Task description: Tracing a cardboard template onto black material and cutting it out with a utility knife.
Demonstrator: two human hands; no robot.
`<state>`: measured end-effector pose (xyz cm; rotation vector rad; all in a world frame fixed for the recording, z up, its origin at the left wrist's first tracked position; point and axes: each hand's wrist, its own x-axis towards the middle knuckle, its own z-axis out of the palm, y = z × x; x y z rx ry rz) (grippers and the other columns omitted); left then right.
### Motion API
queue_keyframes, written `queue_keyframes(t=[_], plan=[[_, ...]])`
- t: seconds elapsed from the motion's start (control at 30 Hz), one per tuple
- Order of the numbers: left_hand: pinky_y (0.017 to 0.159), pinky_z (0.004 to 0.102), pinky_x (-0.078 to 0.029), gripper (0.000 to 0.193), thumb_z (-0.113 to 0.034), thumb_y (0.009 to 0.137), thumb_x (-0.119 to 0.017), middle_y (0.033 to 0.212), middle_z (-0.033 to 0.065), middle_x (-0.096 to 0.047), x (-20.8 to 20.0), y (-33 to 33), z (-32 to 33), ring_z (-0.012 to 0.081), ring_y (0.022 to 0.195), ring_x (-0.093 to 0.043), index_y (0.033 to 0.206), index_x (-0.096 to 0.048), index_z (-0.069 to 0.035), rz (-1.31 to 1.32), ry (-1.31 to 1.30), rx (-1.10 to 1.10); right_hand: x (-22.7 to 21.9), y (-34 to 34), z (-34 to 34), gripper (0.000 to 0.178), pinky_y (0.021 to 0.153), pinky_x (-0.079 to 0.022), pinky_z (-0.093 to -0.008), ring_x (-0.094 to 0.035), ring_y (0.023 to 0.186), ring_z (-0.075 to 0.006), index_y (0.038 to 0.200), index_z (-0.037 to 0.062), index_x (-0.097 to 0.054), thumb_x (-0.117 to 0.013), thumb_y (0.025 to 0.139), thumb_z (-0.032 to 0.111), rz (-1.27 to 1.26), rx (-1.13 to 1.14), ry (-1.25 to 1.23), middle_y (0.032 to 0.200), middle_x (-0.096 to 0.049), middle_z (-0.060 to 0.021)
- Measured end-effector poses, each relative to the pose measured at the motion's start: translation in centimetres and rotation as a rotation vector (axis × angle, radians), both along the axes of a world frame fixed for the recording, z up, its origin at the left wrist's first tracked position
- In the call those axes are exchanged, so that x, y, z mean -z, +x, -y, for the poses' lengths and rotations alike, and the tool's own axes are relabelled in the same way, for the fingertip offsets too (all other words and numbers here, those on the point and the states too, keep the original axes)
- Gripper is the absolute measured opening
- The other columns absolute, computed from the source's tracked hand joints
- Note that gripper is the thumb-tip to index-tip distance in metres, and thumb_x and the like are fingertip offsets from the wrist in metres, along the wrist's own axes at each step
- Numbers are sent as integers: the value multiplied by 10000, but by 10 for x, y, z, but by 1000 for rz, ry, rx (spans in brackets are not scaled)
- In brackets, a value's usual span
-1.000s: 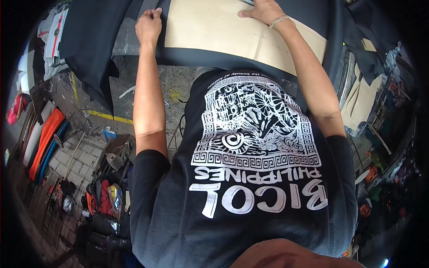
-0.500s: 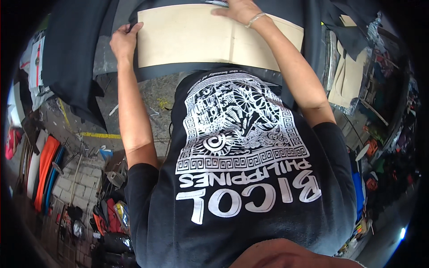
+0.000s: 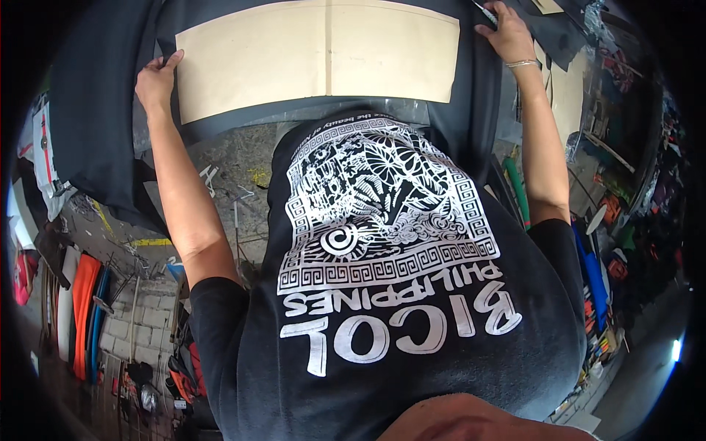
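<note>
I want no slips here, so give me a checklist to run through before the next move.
1. Tan sheet lying on the black material: ok.
2. Left hand at the sheet's left edge: ok, the thumb meets it.
3. Left hand pressing firmly enough: cannot tell.
4. Slim tool in the right hand: ok, it is held.
5. Right hand steadying the sheet: not ok, it is off to the right, apart from it.

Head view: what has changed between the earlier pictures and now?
The right hand moved right, from over the tan panel to beyond its right end, over black material. The left hand came up to the panel's left edge. The slim tool stayed in the right hand.
</note>
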<state>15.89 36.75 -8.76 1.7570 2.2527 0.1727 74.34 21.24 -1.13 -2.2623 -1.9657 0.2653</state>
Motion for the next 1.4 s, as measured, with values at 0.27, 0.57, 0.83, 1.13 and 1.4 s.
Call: queue_keyframes(t=[0.27, 0.57, 0.83, 1.13, 1.4], plan=[[960, 452, -499, 677, -517, 719, -845, 1109, 180, -680, 17, -5, 27, 364, 1102, -634, 1118, -649, -6, 36, 215, 69, 24, -65, -9, 726, 990, -470, -455, -565, 1130, -403, 1212, 33, -625, -908, 631, 365, -788, -258, 73, 1155, -599, -191], [1149, 648, -189, 754, -659, 926, -535, 1479, 197, -464, 23, 117, 99, 440, 1427, -306, 1421, -506, -90, 50, 387, 536, 11, -78, -52, 651, 978, -505, -455, -635, 1136, -406, 1170, 22, -664, -867, 696, 418, -33, -46, -496, 1194, -675, -234], [1156, 653, -174, 782, -678, 938, -491, 1531, 195, -396, 36, 112, 98, 455, 1442, -278, 1467, -466, -104, 4, 355, 472, 44, -61, -73, 507, 997, -505, -421, -656, 1101, -394, 1143, 25, -723, -768, 793, 389, -33, -164, -312, 1129, -702, -245], [1154, 660, -180, 784, -693, 950, -450, 1540, 209, -386, 25, 80, 99, 474, 1445, -277, 1473, -463, -109, -80, 355, 418, 36, -98, -95, 530, 996, -504, -426, -659, 1109, -387, 1157, 16, -717, -786, 796, 399, -42, -205, -315, 1128, -703, -243], [1120, 580, -347, 654, -464, 937, -613, 1481, 220, -466, 18, 66, 84, 441, 1400, -387, 1433, -486, -58, -14, 240, 576, 3, -111, -99, 401, 852, -534, -438, -675, 968, -392, 1040, 22, -671, -794, 803, 320, -68, -296, -111, 1014, -697, -220]])
